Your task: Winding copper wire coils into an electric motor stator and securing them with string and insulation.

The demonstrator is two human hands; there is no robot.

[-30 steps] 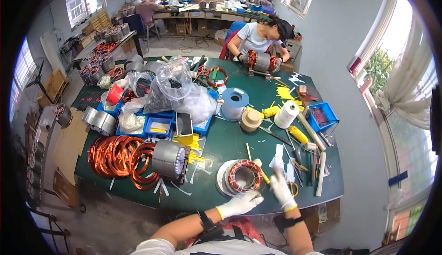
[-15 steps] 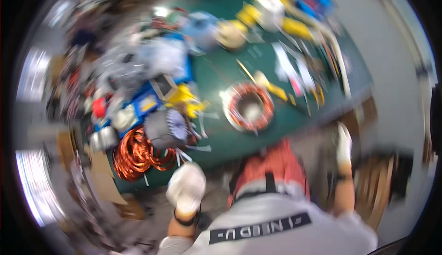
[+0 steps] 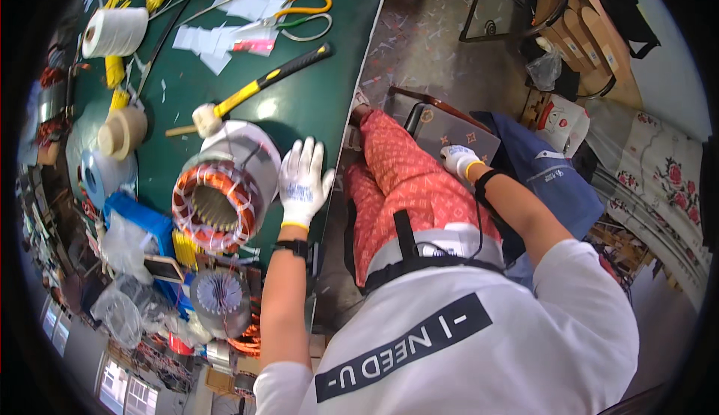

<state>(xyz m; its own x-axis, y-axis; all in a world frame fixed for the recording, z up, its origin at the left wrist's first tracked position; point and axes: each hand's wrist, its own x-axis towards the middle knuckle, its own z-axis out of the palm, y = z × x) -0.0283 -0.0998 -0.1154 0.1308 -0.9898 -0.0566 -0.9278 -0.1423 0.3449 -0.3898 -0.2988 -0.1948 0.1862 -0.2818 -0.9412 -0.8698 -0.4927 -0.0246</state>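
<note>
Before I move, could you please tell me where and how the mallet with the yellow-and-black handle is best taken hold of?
I'd take the mallet by its black grip, reaching from the near table edge: that slim end points toward the edge, apparently uncovered, while the bulkier pale head lies farther in.

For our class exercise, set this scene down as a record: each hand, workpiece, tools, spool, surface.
Workpiece: copper-wound stator
Left hand: white-gloved, fingers spread, beside the stator
Right hand: white-gloved, fingers curled, at the brown patterned chair; grip unclear
Tools: hammer with yellow-and-black handle; scissors with orange and green handles
Spool: white
Surface: green table
</note>
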